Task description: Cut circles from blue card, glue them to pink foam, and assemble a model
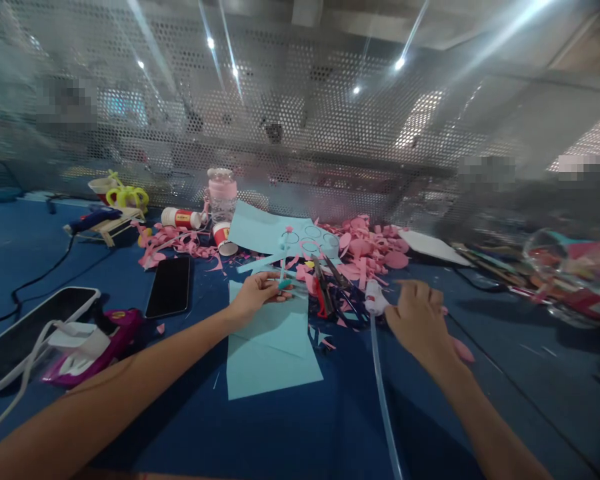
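My left hand (pixel 260 295) is closed around a thin pale-blue stick (pixel 283 261), held upright with a small pink tip. A teal piece (pixel 284 284) shows at its fingers. Light-blue paper sheets (pixel 273 373) lie beneath that hand. My right hand (pixel 419 317) hovers over the table with bent fingers, its thumb and index finger apart. Close to its thumb is a white fitting (pixel 375 298) on a clear tube (pixel 381 387); I cannot tell if they touch. Scissors with red handles (pixel 324 297) lie between my hands. Behind them is a light-blue sheet with drawn circles (pixel 267 227).
Pink paper scraps (pixel 365 250) are heaped at the back. A black phone (pixel 169 288), a purple pouch (pixel 97 350) and a white-edged device (pixel 27 333) lie left. A bottle (pixel 223 193) and paper cups (pixel 180 218) stand or lie behind. A clear jar (pixel 575 273) is at right.
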`<state>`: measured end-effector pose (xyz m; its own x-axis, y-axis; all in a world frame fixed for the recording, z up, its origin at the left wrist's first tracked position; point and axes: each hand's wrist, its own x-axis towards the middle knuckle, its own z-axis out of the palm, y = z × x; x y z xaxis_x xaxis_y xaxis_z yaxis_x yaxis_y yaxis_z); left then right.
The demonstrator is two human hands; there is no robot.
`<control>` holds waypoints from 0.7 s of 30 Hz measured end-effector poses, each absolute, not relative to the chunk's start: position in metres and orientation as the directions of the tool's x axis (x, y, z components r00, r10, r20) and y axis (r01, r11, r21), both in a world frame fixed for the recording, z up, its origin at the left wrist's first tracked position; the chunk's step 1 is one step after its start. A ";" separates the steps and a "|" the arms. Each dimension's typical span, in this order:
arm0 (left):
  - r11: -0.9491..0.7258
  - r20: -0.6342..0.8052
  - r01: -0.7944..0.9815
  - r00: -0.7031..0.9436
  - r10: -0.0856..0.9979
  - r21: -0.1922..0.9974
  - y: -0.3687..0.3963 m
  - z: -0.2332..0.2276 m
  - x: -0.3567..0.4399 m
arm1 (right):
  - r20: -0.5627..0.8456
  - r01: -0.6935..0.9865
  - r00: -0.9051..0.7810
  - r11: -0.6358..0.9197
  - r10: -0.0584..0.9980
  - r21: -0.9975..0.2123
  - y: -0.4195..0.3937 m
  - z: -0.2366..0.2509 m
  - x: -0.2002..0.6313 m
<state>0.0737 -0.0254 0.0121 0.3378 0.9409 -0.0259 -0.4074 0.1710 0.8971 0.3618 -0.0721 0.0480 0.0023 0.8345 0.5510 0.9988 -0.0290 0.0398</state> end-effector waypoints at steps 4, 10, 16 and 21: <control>0.144 0.005 -0.429 0.328 0.945 0.892 -0.028 0.014 0.076 | 0.434 0.759 0.020 0.269 0.901 -0.593 -0.072 0.059 0.303; 0.175 -0.036 -0.401 0.330 0.943 0.899 -0.029 0.015 0.078 | 0.070 0.109 -0.141 0.086 0.988 -0.990 -0.059 0.050 0.223; 0.118 -0.020 -0.413 0.235 0.972 0.903 -0.031 0.015 0.082 | 0.040 -0.128 0.024 0.043 0.999 -0.991 -0.053 0.038 0.204; 0.055 0.010 -0.419 0.151 0.988 0.906 -0.037 0.013 0.090 | 0.007 -0.189 0.110 0.028 0.994 -0.981 -0.051 0.033 0.204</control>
